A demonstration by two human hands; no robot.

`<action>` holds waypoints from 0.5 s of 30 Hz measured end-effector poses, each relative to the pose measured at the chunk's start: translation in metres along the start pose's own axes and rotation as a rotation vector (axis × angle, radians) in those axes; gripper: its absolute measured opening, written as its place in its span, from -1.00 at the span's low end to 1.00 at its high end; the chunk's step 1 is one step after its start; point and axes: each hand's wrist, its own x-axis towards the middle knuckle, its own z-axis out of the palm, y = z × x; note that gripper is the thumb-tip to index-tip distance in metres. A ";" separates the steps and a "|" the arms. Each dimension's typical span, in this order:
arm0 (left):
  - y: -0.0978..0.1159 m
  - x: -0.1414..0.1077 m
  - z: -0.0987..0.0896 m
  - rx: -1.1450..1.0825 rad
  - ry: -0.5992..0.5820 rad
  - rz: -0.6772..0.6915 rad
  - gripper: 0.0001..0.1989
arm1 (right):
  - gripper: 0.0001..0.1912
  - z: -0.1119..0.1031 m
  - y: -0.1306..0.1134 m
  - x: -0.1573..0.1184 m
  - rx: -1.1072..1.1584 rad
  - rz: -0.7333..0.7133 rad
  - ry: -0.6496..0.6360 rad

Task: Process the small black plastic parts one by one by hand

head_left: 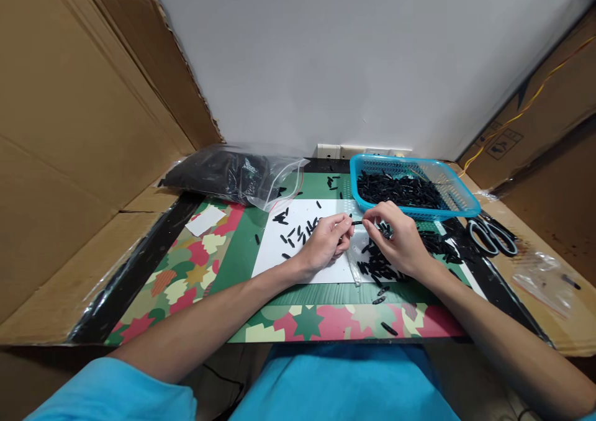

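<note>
Over the middle of a white sheet [270, 259], a small, slim black piece [357, 223] spans the gap between my two hands. One end is pinched by my left hand [328, 242], whose other fingers are curled in. The thumb and forefinger of my right hand [395, 238] are closed at the other end. Similar black pieces [302, 231] lie scattered left of my left hand. A denser heap of black pieces [377, 262] lies beneath and beside my right hand. What the pieces are is too small to tell.
A blue basket [419, 213] full of black pieces stands at the back right. Scissors [491, 238] and a small plastic bag [544, 281] lie to the right. At the back left rests a filled zip bag [233, 172]. Cardboard walls [84, 98] flank the table; a white wall [335, 67] closes the back.
</note>
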 end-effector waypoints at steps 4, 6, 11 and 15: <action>0.000 0.000 0.000 0.008 0.020 0.002 -0.55 | -0.89 0.001 0.000 -0.001 -0.032 -0.039 -0.025; 0.001 0.000 -0.001 0.009 0.024 0.005 -0.56 | -0.89 0.001 0.001 -0.002 -0.050 -0.060 -0.022; 0.003 -0.002 0.000 -0.003 0.028 0.011 -0.63 | -0.90 0.000 0.002 -0.003 -0.039 -0.076 0.010; 0.002 -0.002 -0.001 -0.015 0.026 0.014 -0.63 | -0.91 0.001 0.003 -0.002 -0.004 -0.048 0.005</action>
